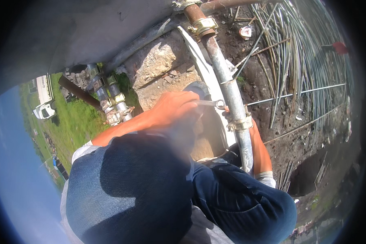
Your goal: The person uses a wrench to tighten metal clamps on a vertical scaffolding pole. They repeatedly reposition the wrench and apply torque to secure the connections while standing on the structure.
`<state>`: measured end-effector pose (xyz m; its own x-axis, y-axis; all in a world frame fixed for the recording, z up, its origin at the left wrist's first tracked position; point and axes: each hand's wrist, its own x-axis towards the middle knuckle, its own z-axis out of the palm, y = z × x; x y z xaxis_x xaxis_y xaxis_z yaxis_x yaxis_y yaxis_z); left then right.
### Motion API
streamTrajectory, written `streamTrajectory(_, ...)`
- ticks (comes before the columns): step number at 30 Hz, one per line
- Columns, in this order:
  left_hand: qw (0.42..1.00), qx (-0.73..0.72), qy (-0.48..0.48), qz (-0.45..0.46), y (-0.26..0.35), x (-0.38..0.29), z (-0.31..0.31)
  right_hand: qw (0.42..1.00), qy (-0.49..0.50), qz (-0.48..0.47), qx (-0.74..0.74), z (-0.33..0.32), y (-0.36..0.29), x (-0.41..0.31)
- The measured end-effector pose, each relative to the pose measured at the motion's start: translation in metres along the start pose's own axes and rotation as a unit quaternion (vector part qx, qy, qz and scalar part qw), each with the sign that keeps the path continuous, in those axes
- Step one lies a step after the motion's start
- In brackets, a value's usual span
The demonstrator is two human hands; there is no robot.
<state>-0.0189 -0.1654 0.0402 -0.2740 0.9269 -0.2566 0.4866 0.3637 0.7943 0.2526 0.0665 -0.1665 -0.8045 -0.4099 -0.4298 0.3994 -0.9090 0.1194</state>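
My left hand point(180, 106) is closed around a combination wrench point(206, 103), its ring end pointing right towards a galvanized scaffold tube point(227, 71). The ring looks empty, just left of the tube. My right hand point(227, 109) reaches around behind this tube; only a bit of the fingers shows beside the ring, and the tube hides the rest. Close below them, a scaffold coupler point(241, 122) clamps the tube. Higher up, another coupler point(203, 26) sits where the tube meets a rusty pipe. A white strip point(201, 64) runs alongside the tube on its left.
Broken masonry point(154, 61) lies beyond my left hand. More coupled tubes point(114, 105) stand to the left, above grass with a white truck point(44, 111). On the dirt at right are many steel bars point(292, 61) and a dark pit point(305, 178). A grey slab point(79, 33) fills the upper left.
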Motion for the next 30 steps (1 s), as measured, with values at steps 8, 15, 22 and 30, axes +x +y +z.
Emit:
streamTrajectory(8, 0.915, -0.323, 0.177, -0.168, -0.016, 0.040, -0.040, 0.999, -0.010, -0.009, -0.035, -0.046, -0.008, 0.002)
streamTrajectory(15, 0.875, -0.408, 0.140, -0.220, -0.015, 0.076, -0.056, 0.874, 0.253, -0.140, -0.391, -0.005, -0.034, -0.035)
streamTrajectory(22, 0.804, -0.510, 0.174, -0.250, -0.006, 0.087, -0.018, 0.812, 0.351, -0.231, -0.405, 0.067, -0.009, -0.086)
streamTrajectory(30, 0.798, -0.517, 0.193, -0.241, -0.011, 0.101, -0.006, 0.780, 0.311, -0.287, -0.461, 0.104, 0.020, -0.074)
